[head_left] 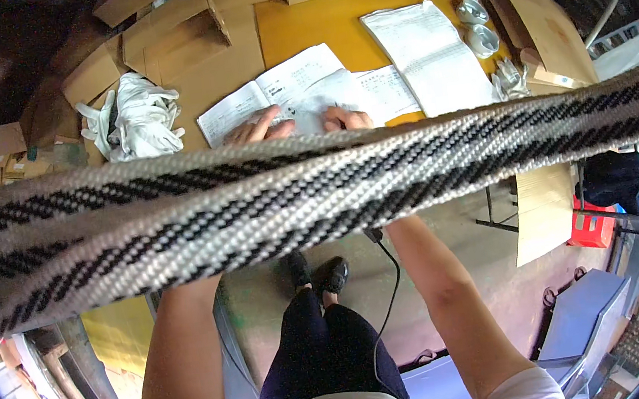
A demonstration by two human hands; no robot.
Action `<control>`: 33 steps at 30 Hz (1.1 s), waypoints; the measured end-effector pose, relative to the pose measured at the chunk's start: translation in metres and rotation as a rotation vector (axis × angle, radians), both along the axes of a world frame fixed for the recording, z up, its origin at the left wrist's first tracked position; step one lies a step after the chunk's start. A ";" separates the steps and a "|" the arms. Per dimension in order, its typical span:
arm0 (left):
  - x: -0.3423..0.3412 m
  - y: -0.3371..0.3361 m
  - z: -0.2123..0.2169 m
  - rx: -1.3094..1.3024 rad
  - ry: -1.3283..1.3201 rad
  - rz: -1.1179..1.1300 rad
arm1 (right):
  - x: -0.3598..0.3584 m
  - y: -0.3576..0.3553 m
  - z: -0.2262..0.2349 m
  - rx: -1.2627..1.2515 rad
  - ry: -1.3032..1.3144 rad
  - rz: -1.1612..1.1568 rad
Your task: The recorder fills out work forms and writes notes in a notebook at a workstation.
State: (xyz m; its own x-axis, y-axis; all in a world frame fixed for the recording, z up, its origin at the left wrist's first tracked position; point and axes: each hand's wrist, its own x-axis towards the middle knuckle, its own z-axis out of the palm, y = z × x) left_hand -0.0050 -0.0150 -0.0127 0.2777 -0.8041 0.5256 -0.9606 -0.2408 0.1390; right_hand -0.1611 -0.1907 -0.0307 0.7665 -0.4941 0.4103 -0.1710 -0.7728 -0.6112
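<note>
An open notebook (295,72) with handwritten pages lies on the table in front of me. My left hand (255,127) rests on its lower left part, fingers stretched out over the paper. On the lower right page my right hand (348,118) has its fingers curled in. What they hold, if anything, is too small to make out. A wide woven strap (318,187), pale with black stripes, crosses the view and hides my wrists. Sheets of written paper (386,90) stick out beside the notebook, next to a thick open pad (429,52).
White work gloves (137,114) are heaped at the left, and another glove (509,79) lies at the right. Two round whitish objects (483,41) sit beyond the pad. Cardboard boxes (176,29) line the table's far side. A red crate (591,227) stands lower right.
</note>
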 end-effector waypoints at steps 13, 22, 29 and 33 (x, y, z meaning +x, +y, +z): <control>0.000 0.001 -0.021 0.246 0.068 0.003 | -0.068 -0.003 0.022 0.368 -0.255 -0.287; 0.021 0.022 -0.070 0.350 0.169 0.076 | -0.045 0.000 0.060 0.687 -0.116 -0.282; 0.006 0.000 -0.019 0.173 -0.020 -0.056 | -0.056 0.012 0.062 0.756 -0.176 -0.307; 0.013 0.008 -0.032 0.348 0.132 0.027 | -0.075 0.013 0.069 0.805 -0.148 -0.323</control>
State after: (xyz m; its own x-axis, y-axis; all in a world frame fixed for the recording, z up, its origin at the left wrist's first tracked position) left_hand 0.0082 -0.0068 -0.0446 0.3479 -0.9200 0.1806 -0.9327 -0.3200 0.1663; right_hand -0.2364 -0.1772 0.0386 0.5056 -0.8597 -0.0723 -0.1831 -0.0250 -0.9828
